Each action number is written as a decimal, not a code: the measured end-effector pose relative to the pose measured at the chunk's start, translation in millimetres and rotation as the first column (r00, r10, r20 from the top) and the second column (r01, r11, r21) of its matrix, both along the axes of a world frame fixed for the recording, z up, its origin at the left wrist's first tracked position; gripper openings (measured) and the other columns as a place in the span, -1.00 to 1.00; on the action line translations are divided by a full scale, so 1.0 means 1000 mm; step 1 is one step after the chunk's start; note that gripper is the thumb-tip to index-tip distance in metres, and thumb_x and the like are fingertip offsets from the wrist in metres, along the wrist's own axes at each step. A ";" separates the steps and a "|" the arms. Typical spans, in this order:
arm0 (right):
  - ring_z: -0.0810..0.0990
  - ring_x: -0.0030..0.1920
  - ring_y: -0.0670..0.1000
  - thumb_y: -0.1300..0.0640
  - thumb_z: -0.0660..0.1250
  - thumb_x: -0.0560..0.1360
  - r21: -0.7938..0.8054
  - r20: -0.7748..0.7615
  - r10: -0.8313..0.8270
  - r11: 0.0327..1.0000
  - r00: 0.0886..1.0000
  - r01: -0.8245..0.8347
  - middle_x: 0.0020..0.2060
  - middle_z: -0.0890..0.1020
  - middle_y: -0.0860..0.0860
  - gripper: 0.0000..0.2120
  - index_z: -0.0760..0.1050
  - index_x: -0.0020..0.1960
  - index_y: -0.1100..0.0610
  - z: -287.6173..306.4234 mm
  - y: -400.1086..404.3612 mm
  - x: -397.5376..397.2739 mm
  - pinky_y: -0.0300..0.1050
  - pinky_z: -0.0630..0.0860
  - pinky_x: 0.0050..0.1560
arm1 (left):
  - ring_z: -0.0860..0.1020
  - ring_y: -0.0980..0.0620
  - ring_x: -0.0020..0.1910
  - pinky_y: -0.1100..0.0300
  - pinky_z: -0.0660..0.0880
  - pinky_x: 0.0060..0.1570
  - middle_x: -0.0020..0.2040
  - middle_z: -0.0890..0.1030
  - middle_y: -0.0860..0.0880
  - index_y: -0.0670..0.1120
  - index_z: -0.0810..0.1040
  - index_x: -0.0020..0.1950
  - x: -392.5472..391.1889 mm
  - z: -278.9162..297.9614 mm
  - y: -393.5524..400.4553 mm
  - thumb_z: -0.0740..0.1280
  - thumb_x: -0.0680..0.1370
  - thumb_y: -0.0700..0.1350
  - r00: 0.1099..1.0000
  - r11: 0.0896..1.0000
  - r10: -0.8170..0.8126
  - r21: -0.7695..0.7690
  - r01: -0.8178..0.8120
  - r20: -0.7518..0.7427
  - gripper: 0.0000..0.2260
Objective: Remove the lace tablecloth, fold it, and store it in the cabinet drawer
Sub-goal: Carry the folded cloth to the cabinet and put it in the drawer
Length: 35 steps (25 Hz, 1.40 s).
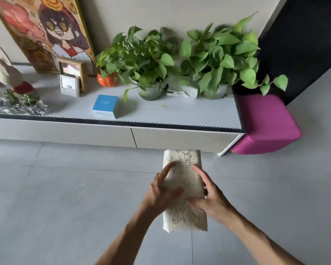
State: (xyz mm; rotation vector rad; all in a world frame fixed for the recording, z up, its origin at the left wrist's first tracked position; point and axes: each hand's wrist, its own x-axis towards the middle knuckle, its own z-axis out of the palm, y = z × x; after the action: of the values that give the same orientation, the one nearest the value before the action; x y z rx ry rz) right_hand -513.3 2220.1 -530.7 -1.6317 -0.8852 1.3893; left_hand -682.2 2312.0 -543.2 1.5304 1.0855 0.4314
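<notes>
While the cloth [183, 190] sits folded into a narrow cream rectangle at lower centre of the head view, both hands hold it out in the air above the grey floor [55, 188].

Step in hand, as I judge it: folding looks done, storing not begun. Cabinet [161, 111] runs across mid frame; its two drawer fronts [180, 139] sit flush, both shut, one seam between them. Cloth hangs just short of the right-hand front.

Next move calls for one hand to take the whole bundle while the other pulls a drawer. No handle visible, so the pull point is unclear.

Left hand [161, 194]: at the cloth's left edge, forefinger stretched up along the lace, thumb lying across the top face, remaining fingers hidden underneath. It grips the cloth.

Right hand [210, 196]: at the right edge, thumb laid over the top near the middle, forefinger extended along the side. It grips the cloth as well.

Both forearms enter from the bottom edge, converging.

On the cabinet top: blue box [105, 109], two leafy plants [180, 60], orange pot [107, 80]. Pink stool [266, 123] at right.
</notes>
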 end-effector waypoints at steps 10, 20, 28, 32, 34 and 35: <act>0.62 0.16 -0.17 0.23 0.57 0.29 0.048 -0.037 0.014 0.999 0.999 -0.012 0.24 0.60 -0.17 -0.04 0.20 0.42 -0.45 -0.215 0.038 0.013 -0.25 0.59 0.06 | 0.70 -0.17 -0.15 0.01 0.66 -0.27 -0.09 0.72 -0.17 -0.18 0.62 0.12 0.027 -0.186 0.037 0.62 0.28 -0.14 0.922 0.746 0.376 -0.560 -0.360 -0.091 -0.54; 0.38 0.42 0.16 -0.45 0.27 0.37 -0.272 -0.681 -0.615 0.716 0.398 0.643 0.46 0.31 0.17 -0.04 -0.01 0.59 -0.06 -0.227 0.161 0.045 0.19 0.41 0.33 | 0.71 -0.08 -0.22 0.07 0.64 -0.26 -0.13 0.74 -0.12 -0.09 0.68 -0.04 -0.019 -0.206 0.053 0.57 0.31 -0.25 0.745 0.655 0.662 -0.540 -0.528 0.075 -0.74; 0.36 0.43 0.00 -0.58 0.14 0.31 -0.307 -0.685 -0.645 0.677 0.339 0.668 0.51 0.30 0.04 -0.01 0.07 0.57 -0.06 -0.242 0.183 0.042 0.17 0.23 0.39 | 0.69 -0.21 -0.10 -0.08 0.64 -0.11 -0.03 0.71 -0.23 -0.14 0.67 0.02 -0.041 -0.200 0.049 0.58 0.26 -0.23 0.736 0.706 0.651 -0.506 -0.495 0.188 -0.66; 0.39 0.42 0.13 -0.49 0.17 0.41 -0.310 -0.500 -0.669 0.731 0.550 0.607 0.46 0.36 0.12 -0.10 0.05 0.58 -0.05 -0.227 0.152 0.029 0.22 0.30 0.42 | 0.67 -0.25 -0.03 -0.09 0.62 -0.11 0.08 0.67 -0.28 -0.18 0.63 0.12 -0.053 -0.184 0.054 0.48 0.36 -0.25 0.758 0.770 0.569 -0.529 -0.357 0.317 -0.67; 0.48 0.31 0.18 -0.22 0.35 0.48 -0.074 0.076 -0.589 0.801 0.804 0.594 0.35 0.47 0.12 -0.29 0.20 0.52 -0.01 -0.219 0.107 0.011 0.08 0.42 0.33 | 0.64 -0.28 0.05 -0.10 0.62 -0.06 0.14 0.64 -0.29 -0.22 0.58 0.19 -0.058 -0.168 0.066 0.47 0.39 -0.23 0.783 0.829 0.478 -0.500 -0.252 0.398 -0.63; 0.49 0.28 0.17 -0.06 0.39 0.49 0.211 0.429 -0.539 0.840 0.725 0.500 0.31 0.48 0.09 -0.40 0.27 0.46 0.02 -0.214 0.087 0.005 -0.05 0.41 0.29 | 0.63 -0.29 0.09 -0.10 0.61 -0.03 0.16 0.63 -0.29 -0.24 0.56 0.22 -0.060 -0.157 0.072 0.48 0.39 -0.20 0.792 0.857 0.431 -0.472 -0.208 0.433 -0.59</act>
State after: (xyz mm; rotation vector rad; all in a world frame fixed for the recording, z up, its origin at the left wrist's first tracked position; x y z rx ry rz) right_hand -508.2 2307.4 -745.0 -1.9986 -0.6475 0.5560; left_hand -742.5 2384.3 -700.4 0.7761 0.9211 0.7673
